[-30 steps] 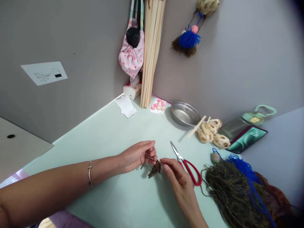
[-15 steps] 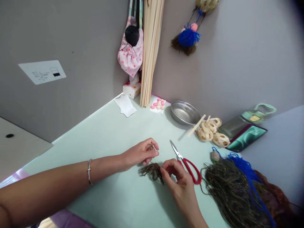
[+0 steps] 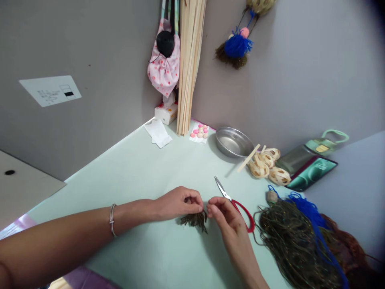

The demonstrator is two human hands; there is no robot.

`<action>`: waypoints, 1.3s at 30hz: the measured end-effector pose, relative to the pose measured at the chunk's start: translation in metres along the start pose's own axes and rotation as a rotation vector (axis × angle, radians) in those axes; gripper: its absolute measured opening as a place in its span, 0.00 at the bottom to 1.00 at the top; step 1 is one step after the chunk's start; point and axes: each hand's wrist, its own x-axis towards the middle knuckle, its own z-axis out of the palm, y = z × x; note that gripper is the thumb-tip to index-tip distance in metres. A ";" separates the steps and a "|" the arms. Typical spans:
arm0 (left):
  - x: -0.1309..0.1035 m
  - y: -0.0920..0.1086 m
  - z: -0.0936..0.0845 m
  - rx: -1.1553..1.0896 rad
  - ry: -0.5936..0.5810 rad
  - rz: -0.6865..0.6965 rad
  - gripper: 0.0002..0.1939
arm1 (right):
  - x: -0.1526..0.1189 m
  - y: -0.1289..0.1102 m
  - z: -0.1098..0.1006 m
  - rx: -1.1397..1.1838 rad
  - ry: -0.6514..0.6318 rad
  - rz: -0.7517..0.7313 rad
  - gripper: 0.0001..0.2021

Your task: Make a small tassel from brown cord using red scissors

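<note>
A small dark brown yarn tassel (image 3: pixel 195 220) lies on the pale green table, its strands fanned toward me. My left hand (image 3: pixel 183 204) is at its upper edge, thumb and index finger pinched together; what they grip is too small to make out. Just right of the tassel, my right hand (image 3: pixel 227 218) has its thumb and fingertips pressed together, and anything between them is hidden. The two hands' fingertips are close, with a narrow gap. Red-handled scissors (image 3: pixel 244 212) lie beyond my right hand, partly behind it.
Dark yarn (image 3: pixel 294 241) and blue yarn (image 3: pixel 309 212) pile up at the right. Farther back are a metal bowl (image 3: pixel 234 141), wood-strip coils (image 3: pixel 260 165), a phone (image 3: pixel 313 173), a bottle (image 3: pixel 296 156), pink beads (image 3: pixel 199 132) and white paper (image 3: pixel 158 133). Wooden strips (image 3: pixel 190 72) stand in the corner.
My left hand has moved down and right, its thumb and index finger now closed at the tassel's top. My right hand has shifted slightly right and up, away from the tassel's side.
</note>
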 end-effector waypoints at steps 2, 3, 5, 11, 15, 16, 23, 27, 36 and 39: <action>0.000 0.001 0.001 -0.025 0.031 0.005 0.09 | 0.001 0.001 0.000 -0.017 -0.086 0.017 0.13; 0.001 0.002 0.001 -0.034 0.044 0.014 0.10 | 0.001 0.001 0.000 -0.023 -0.118 0.021 0.13; 0.001 0.004 0.001 -0.040 0.069 0.027 0.10 | 0.002 0.001 0.001 -0.020 -0.127 0.016 0.13; -0.001 0.001 0.002 -0.045 -0.034 -0.024 0.12 | 0.002 -0.002 0.004 0.020 -0.025 -0.015 0.14; -0.002 -0.001 0.003 -0.035 -0.129 -0.012 0.09 | 0.002 0.000 0.003 0.042 -0.015 -0.011 0.14; -0.002 -0.001 0.004 -0.062 -0.125 -0.008 0.08 | 0.002 0.001 0.003 0.049 -0.018 -0.005 0.14; -0.001 0.005 0.004 -0.269 -0.036 -0.057 0.11 | 0.004 0.010 -0.002 0.136 -0.017 0.029 0.13; -0.003 0.006 0.005 -0.263 0.015 -0.048 0.12 | 0.005 0.009 -0.001 0.190 -0.073 0.072 0.13; -0.003 0.000 0.011 -0.232 0.087 -0.009 0.11 | 0.007 0.004 0.003 0.184 -0.040 0.084 0.12; -0.003 0.001 0.011 -0.238 0.101 -0.011 0.10 | 0.005 0.005 0.004 0.135 -0.004 0.044 0.11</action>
